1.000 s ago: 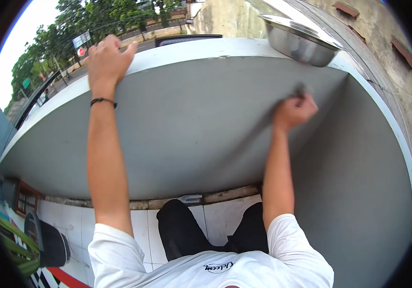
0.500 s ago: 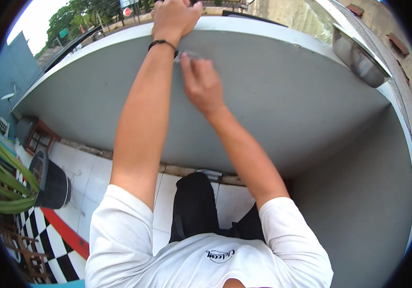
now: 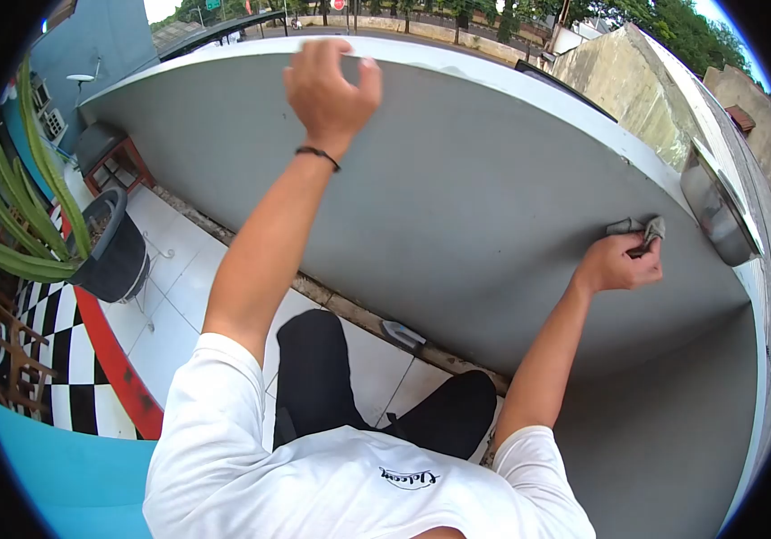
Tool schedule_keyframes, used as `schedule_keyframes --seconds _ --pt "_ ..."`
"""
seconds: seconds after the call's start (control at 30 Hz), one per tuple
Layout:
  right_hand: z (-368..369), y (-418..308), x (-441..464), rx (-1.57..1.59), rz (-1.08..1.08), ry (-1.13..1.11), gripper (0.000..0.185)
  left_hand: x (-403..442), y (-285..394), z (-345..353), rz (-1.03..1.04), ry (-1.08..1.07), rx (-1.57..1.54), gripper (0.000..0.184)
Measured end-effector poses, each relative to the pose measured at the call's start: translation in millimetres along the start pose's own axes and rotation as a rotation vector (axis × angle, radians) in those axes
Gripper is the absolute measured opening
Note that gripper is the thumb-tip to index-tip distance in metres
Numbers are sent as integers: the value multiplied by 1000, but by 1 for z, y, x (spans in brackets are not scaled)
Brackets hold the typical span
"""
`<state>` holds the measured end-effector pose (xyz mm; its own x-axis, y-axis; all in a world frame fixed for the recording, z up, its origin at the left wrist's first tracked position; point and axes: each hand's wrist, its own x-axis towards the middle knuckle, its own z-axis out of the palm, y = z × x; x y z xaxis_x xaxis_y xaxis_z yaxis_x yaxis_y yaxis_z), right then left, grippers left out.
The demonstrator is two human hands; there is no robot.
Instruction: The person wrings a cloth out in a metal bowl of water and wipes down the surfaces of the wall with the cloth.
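My right hand (image 3: 621, 263) is closed round a folded grey piece of sandpaper (image 3: 654, 230), judging by its stiff, creased look. It is at the right part of the grey wall (image 3: 457, 198), below the white top ledge; whether the piece touches the wall, I cannot tell. My left hand (image 3: 332, 94), with a black band at the wrist, is raised by the wall's upper edge. Its thumb and fingers are apart and nothing is in it.
A stainless steel basin (image 3: 718, 207) sits on the ledge at the right. A flat grey tool (image 3: 402, 336) lies at the wall's foot, beside the white floor tiles (image 3: 376, 368). At the left are a potted cactus (image 3: 111, 260) and a wooden stool (image 3: 116, 162).
My right hand has moved from beside my left wrist far to the right along the wall, with the sandpaper. My left hand has come off the ledge. The view has shifted.
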<state>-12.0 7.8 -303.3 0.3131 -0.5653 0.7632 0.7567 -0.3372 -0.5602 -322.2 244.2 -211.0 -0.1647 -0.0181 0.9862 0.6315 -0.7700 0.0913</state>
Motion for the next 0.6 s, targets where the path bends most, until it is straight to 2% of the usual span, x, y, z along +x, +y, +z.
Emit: schedule_keyframes --seconds 0.03,0.1,0.17,0.23,0.3,0.33,0.4,0.5,0.53,0.6 --pt "3 1 -7 1 -67 20 21 3 -14 -4 -42 59 46 19" --pt "2 -8 -5 0 -21 4 20 24 -45 -12 -169 37 165 21" --pt "1 -4 -4 -26 -28 -5 19 52 -81 -19 -350 -107 173 27" --pt "1 -8 -5 -26 36 5 19 91 -93 -27 -499 -310 234 24" --pt "1 -25 -5 -11 126 23 20 104 -151 -3 -399 -323 212 28" --pt "2 -42 -8 -9 163 25 22 109 -192 16 -259 -306 277 35" --pt "10 -73 -25 -49 68 14 22 117 -240 42 -223 -386 271 41" --pt "25 -136 -63 52 -64 -3 21 118 -265 69 -139 -546 247 50" --pt "29 -161 -78 65 -96 -19 23 105 -284 87 -47 -551 253 61" --pt "36 -218 -108 110 -250 -109 31 80 -298 115 -96 -702 236 78"
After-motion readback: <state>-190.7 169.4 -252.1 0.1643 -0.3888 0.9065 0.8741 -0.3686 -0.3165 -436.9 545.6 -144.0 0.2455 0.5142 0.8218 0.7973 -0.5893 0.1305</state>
